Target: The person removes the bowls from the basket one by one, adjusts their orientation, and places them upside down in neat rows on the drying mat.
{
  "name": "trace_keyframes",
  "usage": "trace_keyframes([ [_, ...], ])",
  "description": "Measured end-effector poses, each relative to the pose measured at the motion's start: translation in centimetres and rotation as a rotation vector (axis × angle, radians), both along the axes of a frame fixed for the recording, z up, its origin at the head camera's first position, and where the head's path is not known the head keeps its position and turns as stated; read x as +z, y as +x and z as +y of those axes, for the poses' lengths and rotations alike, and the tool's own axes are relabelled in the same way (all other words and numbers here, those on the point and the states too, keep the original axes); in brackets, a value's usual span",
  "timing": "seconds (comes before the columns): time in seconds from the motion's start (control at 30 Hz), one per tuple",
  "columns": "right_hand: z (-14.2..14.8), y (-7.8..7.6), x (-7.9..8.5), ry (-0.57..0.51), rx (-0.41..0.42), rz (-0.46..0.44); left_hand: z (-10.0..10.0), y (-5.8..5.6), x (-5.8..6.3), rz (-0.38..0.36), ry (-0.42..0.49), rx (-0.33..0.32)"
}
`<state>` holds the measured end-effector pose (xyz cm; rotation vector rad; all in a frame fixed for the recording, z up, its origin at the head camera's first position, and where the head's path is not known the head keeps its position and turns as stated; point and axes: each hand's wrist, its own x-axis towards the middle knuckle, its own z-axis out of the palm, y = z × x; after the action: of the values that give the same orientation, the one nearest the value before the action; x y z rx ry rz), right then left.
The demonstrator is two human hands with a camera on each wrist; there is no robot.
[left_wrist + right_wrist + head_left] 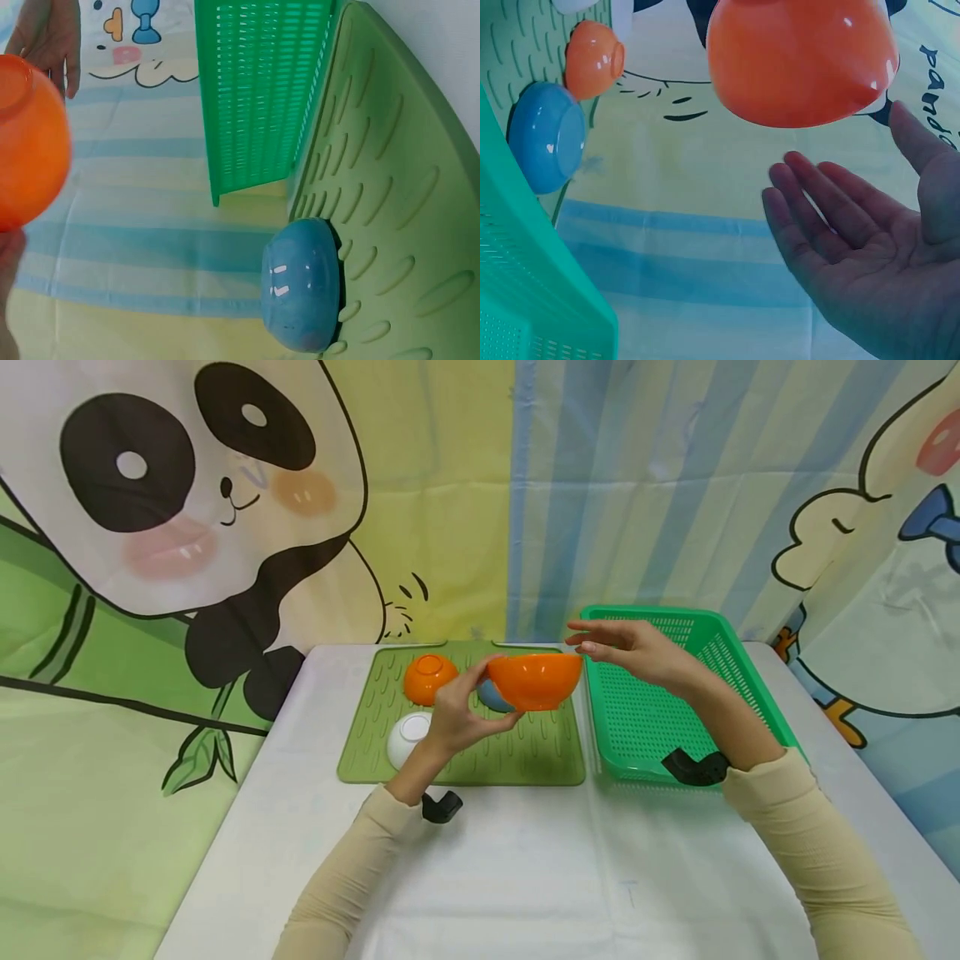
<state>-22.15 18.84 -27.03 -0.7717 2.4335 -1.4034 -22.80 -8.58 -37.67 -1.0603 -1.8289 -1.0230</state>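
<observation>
My left hand [467, 710] grips an orange bowl [536, 682] by its left side, rim up, raised over the green drying mat [480, 768]. Close to the bowl's right side, my right hand [633, 650] stretches out with its fingers apart from it; in the right wrist view the palm [885, 255] holds nothing. Upside down on the mat sit another orange bowl [430, 680], a white bowl [405, 739] partly behind the left wrist, and a blue bowl [301, 286]. In the head view, the held bowl and left hand hide much of the blue one.
A green perforated basket [611, 764] stands on the white table [525, 860], right of the mat and beneath my right forearm. Behind the table hangs a printed curtain [450, 502] with a panda and stripes. A black wrist mount [442, 807] sits at each wrist.
</observation>
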Motion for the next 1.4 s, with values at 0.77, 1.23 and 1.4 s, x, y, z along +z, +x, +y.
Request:
trace_keyframes([
  [0.77, -1.8, 1.4, -1.8, 0.018, -0.113, 0.561, -1.1, 0.8, 1.9, -1.079, 0.140, -0.082],
  [1.23, -4.2, 3.2, -5.7, 0.003, -0.136, 0.611, -1.6, 0.9, 2.4, -1.378, 0.098, -0.021],
  [1.4, -5.0, 3.5, -7.2, 0.045, -0.134, 0.549, -1.9, 1.0, 2.4, -1.419, 0.080, -0.045],
])
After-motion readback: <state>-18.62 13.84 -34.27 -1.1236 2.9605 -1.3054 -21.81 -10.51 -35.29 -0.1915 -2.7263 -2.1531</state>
